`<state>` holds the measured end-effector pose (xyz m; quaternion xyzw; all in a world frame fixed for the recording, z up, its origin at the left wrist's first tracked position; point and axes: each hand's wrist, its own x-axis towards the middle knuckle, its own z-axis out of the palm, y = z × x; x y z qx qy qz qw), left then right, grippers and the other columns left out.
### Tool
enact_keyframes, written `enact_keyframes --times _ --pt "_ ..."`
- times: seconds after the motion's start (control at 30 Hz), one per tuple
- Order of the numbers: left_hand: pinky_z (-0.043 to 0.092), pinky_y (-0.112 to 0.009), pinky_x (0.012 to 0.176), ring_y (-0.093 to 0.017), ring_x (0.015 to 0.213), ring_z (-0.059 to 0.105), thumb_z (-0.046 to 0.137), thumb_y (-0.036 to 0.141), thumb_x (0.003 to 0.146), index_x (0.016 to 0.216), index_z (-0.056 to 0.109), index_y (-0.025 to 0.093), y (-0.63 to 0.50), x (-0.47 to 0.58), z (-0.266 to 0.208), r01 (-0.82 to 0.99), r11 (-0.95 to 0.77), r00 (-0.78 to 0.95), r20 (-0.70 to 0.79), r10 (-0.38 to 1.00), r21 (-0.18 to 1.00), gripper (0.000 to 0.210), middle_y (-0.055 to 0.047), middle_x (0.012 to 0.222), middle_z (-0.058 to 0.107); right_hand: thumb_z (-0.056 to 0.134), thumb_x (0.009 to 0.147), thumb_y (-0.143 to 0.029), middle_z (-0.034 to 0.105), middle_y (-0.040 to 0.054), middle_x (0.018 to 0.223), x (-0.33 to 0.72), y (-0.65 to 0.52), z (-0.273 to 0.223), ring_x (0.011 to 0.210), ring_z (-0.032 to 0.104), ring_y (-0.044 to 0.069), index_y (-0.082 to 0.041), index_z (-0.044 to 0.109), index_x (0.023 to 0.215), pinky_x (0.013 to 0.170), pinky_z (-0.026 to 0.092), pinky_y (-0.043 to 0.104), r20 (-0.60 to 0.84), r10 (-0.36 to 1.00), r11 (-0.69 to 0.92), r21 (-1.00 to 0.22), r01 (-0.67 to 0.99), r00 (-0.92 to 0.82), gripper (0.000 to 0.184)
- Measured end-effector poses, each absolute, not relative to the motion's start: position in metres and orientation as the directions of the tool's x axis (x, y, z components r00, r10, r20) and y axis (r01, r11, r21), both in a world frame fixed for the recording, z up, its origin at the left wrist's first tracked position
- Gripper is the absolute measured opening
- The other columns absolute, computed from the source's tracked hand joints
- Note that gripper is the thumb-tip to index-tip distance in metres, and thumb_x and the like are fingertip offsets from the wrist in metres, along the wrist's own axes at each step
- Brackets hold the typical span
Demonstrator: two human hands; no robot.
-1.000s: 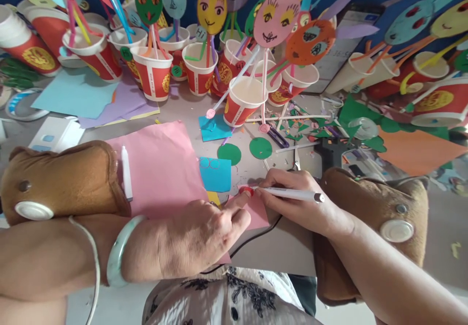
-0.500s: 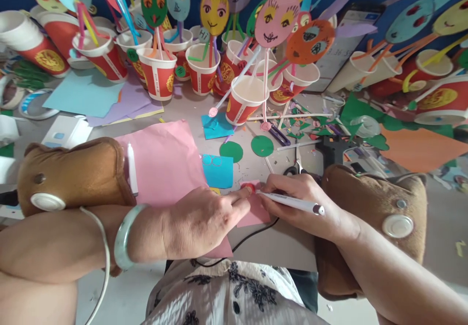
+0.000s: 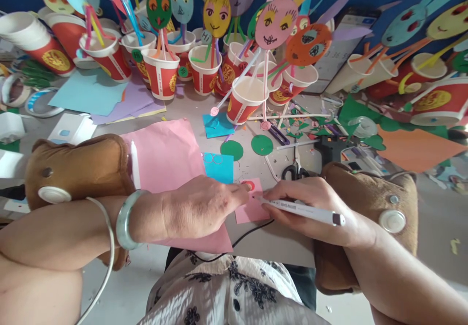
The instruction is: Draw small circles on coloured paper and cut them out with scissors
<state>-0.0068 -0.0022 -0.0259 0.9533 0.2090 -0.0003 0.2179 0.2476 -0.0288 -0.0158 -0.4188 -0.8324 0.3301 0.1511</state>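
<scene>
My right hand (image 3: 310, 208) is closed around a white marker pen (image 3: 305, 212), its tip at a small pink paper piece (image 3: 253, 213) on the table. A red ring-like mark (image 3: 250, 184) shows near the top of that paper. My left hand (image 3: 204, 208) has its fingers drawn together, the fingertips holding the paper's left side down beside the red mark. Under my left hand and wrist lies a large pink paper sheet (image 3: 164, 154). Just beyond my fingers is a blue paper square (image 3: 221, 169) with two drawn ovals.
Brown plush cushions (image 3: 80, 169) flank the work spot. Two green paper circles (image 3: 262, 145), black-handled scissors (image 3: 295, 169) and paper scraps lie ahead. Red-and-white paper cups (image 3: 246, 102) with paper-faced straw figures line the back. A black cable (image 3: 248, 237) crosses the front edge.
The pen tip has come away from the red mark to a spot slightly lower on the pink paper. My left fingertips have shifted a little left, uncovering more paper. The view has shifted slightly.
</scene>
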Motion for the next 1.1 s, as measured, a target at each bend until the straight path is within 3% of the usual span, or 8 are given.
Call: enact_keyframes --times 0.13,0.33,0.5,0.83,1.1 --pt "0.055 -0.024 0.068 -0.014 0.084 0.069 0.042 0.005 0.091 0.145 0.037 0.02 0.001 -0.007 -0.023 0.395 -0.797 0.913 -0.102 0.394 0.457 0.057 -0.006 0.11 0.07 0.054 0.091 -0.017 0.064 0.001 0.069 0.243 -0.033 -0.016 0.057 0.056 0.013 -0.021 0.061 0.088 0.055 0.041 0.025 0.025 0.636 0.598 -0.647 0.473 -0.771 0.009" --pt "0.049 -0.022 0.059 -0.013 0.073 0.068 0.042 0.006 0.092 0.136 0.045 0.016 0.005 -0.007 -0.02 0.396 -0.785 0.914 -0.122 0.387 0.476 0.045 -0.006 0.1 0.072 0.049 0.093 -0.012 0.057 0.0014 0.062 0.231 -0.038 -0.02 0.054 0.05 0.014 -0.019 0.057 0.077 0.053 0.038 0.028 0.194 0.556 0.821 -0.282 0.497 -0.808 0.019" --pt "0.042 -0.025 0.052 -0.015 0.068 0.066 0.046 0.009 0.092 0.117 0.055 0.019 0.008 -0.007 -0.026 0.377 -0.795 0.919 -0.086 0.384 0.475 0.028 -0.003 0.09 0.071 0.044 0.098 -0.011 0.057 0.0023 0.064 0.228 -0.037 -0.026 0.055 0.048 0.014 -0.016 0.056 0.077 0.054 0.037 0.029 0.237 0.478 0.878 -0.105 0.466 -0.846 0.024" --pt "0.034 -0.027 0.05 -0.015 0.068 0.066 0.047 0.007 0.09 0.12 0.052 0.022 0.009 -0.008 -0.027 0.353 -0.796 0.922 -0.036 0.386 0.492 0.034 -0.001 0.091 0.071 0.042 0.098 -0.009 0.056 0.0011 0.063 0.224 -0.037 -0.029 0.054 0.045 0.014 -0.017 0.056 0.075 0.054 0.034 0.029 0.212 0.467 0.883 -0.057 0.467 -0.858 0.028" --pt "0.034 -0.027 0.048 -0.015 0.066 0.065 0.046 0.007 0.089 0.122 0.053 0.022 0.008 -0.009 -0.028 0.381 -0.793 0.915 -0.074 0.396 0.475 0.037 -0.001 0.091 0.072 0.036 0.101 -0.014 0.055 0.0022 0.063 0.229 -0.036 -0.026 0.054 0.043 0.015 -0.019 0.053 0.072 0.054 0.032 0.03 0.155 0.476 0.877 -0.161 0.453 -0.866 0.033"
